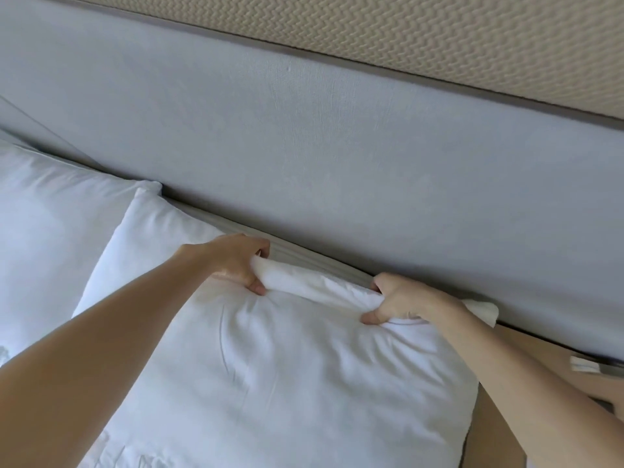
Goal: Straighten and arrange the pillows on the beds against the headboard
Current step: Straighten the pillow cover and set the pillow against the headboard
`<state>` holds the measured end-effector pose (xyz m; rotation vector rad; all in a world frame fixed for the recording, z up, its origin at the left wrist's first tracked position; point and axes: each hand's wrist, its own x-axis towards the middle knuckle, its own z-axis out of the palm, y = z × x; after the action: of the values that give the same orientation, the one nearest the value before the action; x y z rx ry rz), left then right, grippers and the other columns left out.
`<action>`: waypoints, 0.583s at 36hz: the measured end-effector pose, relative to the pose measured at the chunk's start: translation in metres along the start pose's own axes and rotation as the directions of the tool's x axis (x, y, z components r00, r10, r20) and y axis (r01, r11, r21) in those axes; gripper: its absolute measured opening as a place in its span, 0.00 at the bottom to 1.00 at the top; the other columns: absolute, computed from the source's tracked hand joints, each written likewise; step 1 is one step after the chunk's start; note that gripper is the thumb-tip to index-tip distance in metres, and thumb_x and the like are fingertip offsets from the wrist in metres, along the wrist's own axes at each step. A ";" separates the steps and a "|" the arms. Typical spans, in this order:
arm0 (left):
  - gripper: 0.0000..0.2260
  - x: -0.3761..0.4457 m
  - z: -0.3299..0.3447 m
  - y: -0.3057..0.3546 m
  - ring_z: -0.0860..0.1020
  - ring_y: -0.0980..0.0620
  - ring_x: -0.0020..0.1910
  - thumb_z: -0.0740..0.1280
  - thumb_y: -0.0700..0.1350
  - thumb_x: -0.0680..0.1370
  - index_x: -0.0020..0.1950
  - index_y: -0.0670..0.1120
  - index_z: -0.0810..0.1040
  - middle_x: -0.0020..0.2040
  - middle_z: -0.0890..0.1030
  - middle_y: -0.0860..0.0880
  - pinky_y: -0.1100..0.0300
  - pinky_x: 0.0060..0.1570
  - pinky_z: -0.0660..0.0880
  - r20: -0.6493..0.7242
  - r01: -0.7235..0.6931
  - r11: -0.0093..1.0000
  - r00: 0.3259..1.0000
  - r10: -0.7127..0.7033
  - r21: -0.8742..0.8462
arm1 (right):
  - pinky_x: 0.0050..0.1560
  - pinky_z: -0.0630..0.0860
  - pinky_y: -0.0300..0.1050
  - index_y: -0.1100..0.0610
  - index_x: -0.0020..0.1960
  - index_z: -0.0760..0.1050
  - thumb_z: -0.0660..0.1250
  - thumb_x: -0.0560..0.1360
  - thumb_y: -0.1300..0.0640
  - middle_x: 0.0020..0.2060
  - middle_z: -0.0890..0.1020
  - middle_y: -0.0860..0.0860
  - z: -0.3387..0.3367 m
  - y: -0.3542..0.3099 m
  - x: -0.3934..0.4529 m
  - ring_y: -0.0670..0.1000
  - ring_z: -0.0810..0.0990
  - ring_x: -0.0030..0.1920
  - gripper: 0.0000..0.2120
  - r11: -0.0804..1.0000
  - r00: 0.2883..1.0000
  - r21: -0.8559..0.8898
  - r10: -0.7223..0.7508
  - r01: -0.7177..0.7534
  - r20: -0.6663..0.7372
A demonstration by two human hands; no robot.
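A white pillow lies on the bed just in front of the grey padded headboard. My left hand is shut on the pillow's top edge, left of its middle. My right hand grips the same edge further right, bunching the fabric between thumb and fingers. The pillow's far right corner pokes out behind my right wrist, close to the headboard. A second white pillow rests to the left, partly under the first one's corner.
A narrow gap with grey sheet runs between pillow and headboard. A tan surface lies right of the pillow, with a small white and grey object on it. Textured beige wall rises above the headboard.
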<state>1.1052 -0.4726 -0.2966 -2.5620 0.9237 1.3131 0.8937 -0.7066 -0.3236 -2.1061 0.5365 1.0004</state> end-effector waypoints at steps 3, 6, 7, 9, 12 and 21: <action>0.25 -0.017 -0.007 0.007 0.72 0.52 0.43 0.80 0.60 0.56 0.42 0.56 0.69 0.45 0.74 0.54 0.57 0.39 0.69 -0.025 -0.008 1.000 1.000 0.008 0.029 | 0.33 0.65 0.41 0.58 0.48 0.71 0.79 0.66 0.47 0.41 0.74 0.50 -0.005 -0.006 -0.019 0.48 0.70 0.38 0.23 0.998 0.998 0.022 -0.055 0.056 -0.023; 0.26 -0.038 -0.017 0.018 0.72 0.52 0.43 0.81 0.58 0.58 0.46 0.54 0.71 0.43 0.73 0.55 0.57 0.40 0.69 -0.014 -0.015 0.998 1.000 0.016 0.055 | 0.22 0.59 0.36 0.55 0.44 0.66 0.79 0.66 0.48 0.37 0.69 0.50 -0.012 -0.011 -0.044 0.48 0.65 0.32 0.23 0.994 0.996 0.071 -0.081 0.083 -0.025; 0.26 -0.045 -0.020 0.022 0.72 0.52 0.44 0.81 0.57 0.57 0.46 0.53 0.71 0.43 0.72 0.55 0.57 0.39 0.69 -0.007 -0.019 0.998 1.000 0.019 0.062 | 0.21 0.59 0.36 0.55 0.44 0.66 0.80 0.66 0.48 0.37 0.68 0.50 -0.014 -0.013 -0.052 0.48 0.65 0.31 0.24 0.993 0.995 0.063 -0.096 0.098 -0.034; 0.27 -0.060 -0.025 0.027 0.72 0.52 0.44 0.82 0.57 0.56 0.46 0.52 0.71 0.41 0.72 0.55 0.57 0.37 0.68 -0.008 -0.025 0.998 1.000 0.026 0.061 | 0.24 0.59 0.38 0.54 0.42 0.65 0.80 0.65 0.47 0.35 0.68 0.49 -0.017 -0.014 -0.066 0.48 0.64 0.32 0.25 0.989 0.988 0.025 -0.143 0.145 -0.050; 0.29 -0.081 -0.031 0.035 0.72 0.53 0.41 0.83 0.57 0.56 0.48 0.51 0.71 0.41 0.74 0.54 0.57 0.35 0.68 -0.015 -0.029 0.998 0.999 0.029 0.052 | 0.31 0.57 0.43 0.54 0.39 0.65 0.81 0.63 0.46 0.35 0.67 0.49 -0.016 -0.014 -0.086 0.48 0.63 0.33 0.26 0.979 0.978 0.006 -0.204 0.204 -0.047; 0.26 -0.136 -0.032 0.054 0.75 0.51 0.49 0.82 0.58 0.55 0.44 0.58 0.71 0.43 0.75 0.59 0.54 0.48 0.75 -0.033 -0.062 0.994 0.997 0.065 0.088 | 0.28 0.63 0.36 0.55 0.38 0.71 0.81 0.62 0.51 0.31 0.73 0.44 -0.013 -0.013 -0.160 0.42 0.69 0.29 0.19 0.954 0.949 0.061 -0.285 0.295 -0.138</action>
<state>1.0373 -0.4648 -0.1637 -2.5178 1.0530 1.2178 0.8105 -0.6989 -0.1864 -2.1096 0.3096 0.6697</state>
